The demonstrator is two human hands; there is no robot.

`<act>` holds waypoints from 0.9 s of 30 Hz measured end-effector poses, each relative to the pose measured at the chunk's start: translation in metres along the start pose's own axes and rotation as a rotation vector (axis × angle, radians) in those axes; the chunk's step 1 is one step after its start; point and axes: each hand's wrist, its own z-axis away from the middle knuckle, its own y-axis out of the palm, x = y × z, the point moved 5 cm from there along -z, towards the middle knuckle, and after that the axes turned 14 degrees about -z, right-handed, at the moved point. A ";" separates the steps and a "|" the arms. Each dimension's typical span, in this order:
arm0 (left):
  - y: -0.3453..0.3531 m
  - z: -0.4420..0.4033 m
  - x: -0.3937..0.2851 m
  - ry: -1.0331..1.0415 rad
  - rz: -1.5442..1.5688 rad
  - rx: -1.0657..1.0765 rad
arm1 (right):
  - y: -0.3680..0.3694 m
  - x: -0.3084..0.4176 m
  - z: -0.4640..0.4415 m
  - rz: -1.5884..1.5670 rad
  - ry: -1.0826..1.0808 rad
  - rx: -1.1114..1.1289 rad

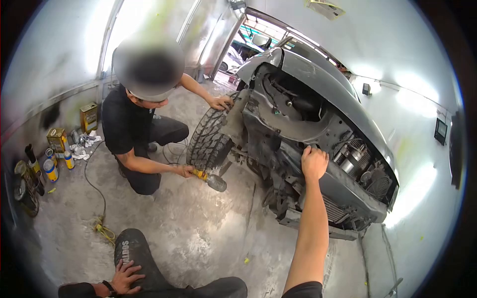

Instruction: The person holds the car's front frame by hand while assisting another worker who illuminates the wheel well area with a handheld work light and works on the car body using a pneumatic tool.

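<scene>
Your left hand (125, 278) lies open on your knee (133, 242); right fingers (309, 150) curl over the inner fender rail (348, 186), right of the tire (204, 136), grip firmness unclear. Likely bracing or checking; shifting calls for clearance from the mallet (216, 183) beside the tire.

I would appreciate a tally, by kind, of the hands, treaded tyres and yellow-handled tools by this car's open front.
Wearer's hands: 2, left hand and right hand
Co-worker's hands: 2
Treaded tyre: 1
Yellow-handled tool: 1
Total: 6
</scene>
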 end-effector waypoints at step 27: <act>-0.006 -0.009 -0.033 0.150 -0.229 0.031 | 0.002 -0.012 0.005 -0.178 0.053 -0.093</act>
